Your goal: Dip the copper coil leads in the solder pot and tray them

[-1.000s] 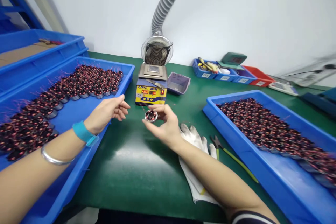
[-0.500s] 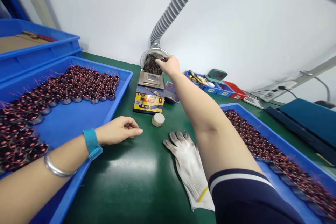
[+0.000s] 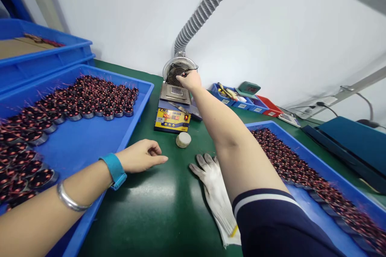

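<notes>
My right hand point(image 3: 189, 80) reaches far forward over the yellow solder pot point(image 3: 174, 106) and pinches a small copper-wound coil part point(image 3: 183, 74) just in front of the round fume fan point(image 3: 177, 69). My left hand point(image 3: 141, 156) rests on the green table beside the left blue tray point(image 3: 90, 138), fingers loosely curled, holding nothing. That tray holds several rows of the same coil parts point(image 3: 90, 96). A small round white puck point(image 3: 183, 139) lies in front of the solder pot.
A white work glove point(image 3: 215, 190) lies under my right arm. A right blue tray point(image 3: 328, 184) holds several coil parts. Small blue and red bins point(image 3: 241, 98) line the wall. A grey ribbed hose point(image 3: 208, 6) rises from the fan. Stacked blue trays point(image 3: 45, 54) stand far left.
My right hand carried the coil part from in front of me up to the solder pot and fan, then dipped slightly lower. My left hand came down to rest on the table.
</notes>
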Demonstrator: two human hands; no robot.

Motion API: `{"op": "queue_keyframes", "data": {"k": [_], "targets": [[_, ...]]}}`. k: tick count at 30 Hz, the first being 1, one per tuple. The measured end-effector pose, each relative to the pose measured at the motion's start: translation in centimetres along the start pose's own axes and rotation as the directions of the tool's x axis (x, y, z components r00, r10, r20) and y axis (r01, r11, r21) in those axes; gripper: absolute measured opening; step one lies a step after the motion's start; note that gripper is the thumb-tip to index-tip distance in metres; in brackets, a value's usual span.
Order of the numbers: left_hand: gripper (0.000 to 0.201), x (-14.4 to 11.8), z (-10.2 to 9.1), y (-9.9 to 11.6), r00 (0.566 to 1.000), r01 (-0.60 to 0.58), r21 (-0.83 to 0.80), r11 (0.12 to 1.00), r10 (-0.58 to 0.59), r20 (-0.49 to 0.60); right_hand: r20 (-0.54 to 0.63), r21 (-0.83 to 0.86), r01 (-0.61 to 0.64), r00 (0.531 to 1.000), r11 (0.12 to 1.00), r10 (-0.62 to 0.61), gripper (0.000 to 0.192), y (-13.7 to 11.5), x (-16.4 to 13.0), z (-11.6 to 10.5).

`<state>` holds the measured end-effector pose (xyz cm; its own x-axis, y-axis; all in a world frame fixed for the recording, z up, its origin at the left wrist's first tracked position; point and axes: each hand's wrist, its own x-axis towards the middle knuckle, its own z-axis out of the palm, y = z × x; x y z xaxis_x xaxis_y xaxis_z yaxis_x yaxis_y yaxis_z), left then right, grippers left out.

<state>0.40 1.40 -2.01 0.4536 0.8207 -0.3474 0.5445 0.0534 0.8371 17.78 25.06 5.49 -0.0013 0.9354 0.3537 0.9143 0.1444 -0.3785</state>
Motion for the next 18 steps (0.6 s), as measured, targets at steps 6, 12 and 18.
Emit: {"op": "queue_keyframes", "data": {"k": [6,12,18], "targets": [[0.047,-0.03,0.04,0.04,1.0,-0.003,0.024,1.0,0.003,0.003,-0.041,0.028,-0.061,0.997,0.998,0.062,0.04,-0.3,-0.31,0.07],[0.048,-0.13,0.08,0.16,1.0,0.0,0.044,0.999,0.0,-0.002,-0.048,0.058,-0.081,0.995,0.995,0.083,0.04,-0.35,-0.29,-0.16],[0.05,-0.17,0.05,0.22,1.0,-0.005,0.046,0.999,0.005,0.006,-0.079,0.082,-0.065,0.994,0.994,0.072,0.038,-0.28,0.19,-0.69]]}}
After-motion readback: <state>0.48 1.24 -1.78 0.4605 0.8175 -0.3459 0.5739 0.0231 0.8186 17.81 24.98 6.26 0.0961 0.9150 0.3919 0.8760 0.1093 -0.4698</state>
